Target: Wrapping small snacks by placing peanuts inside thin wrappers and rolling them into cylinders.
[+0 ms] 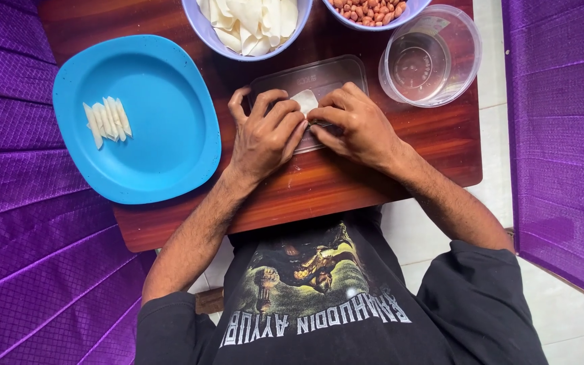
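While purple woven fabric is flanking both sides over a pale tiled floor, a reddish-brown wooden table is carrying everything. Both hands, left hand and right hand, are pinching a small white wrapper piece over a flat clear plastic lid; the fingers are hiding most of that piece. Nearby, a blue square plate is holding folded white pieces. Two lavender bowls are running off the top edge.
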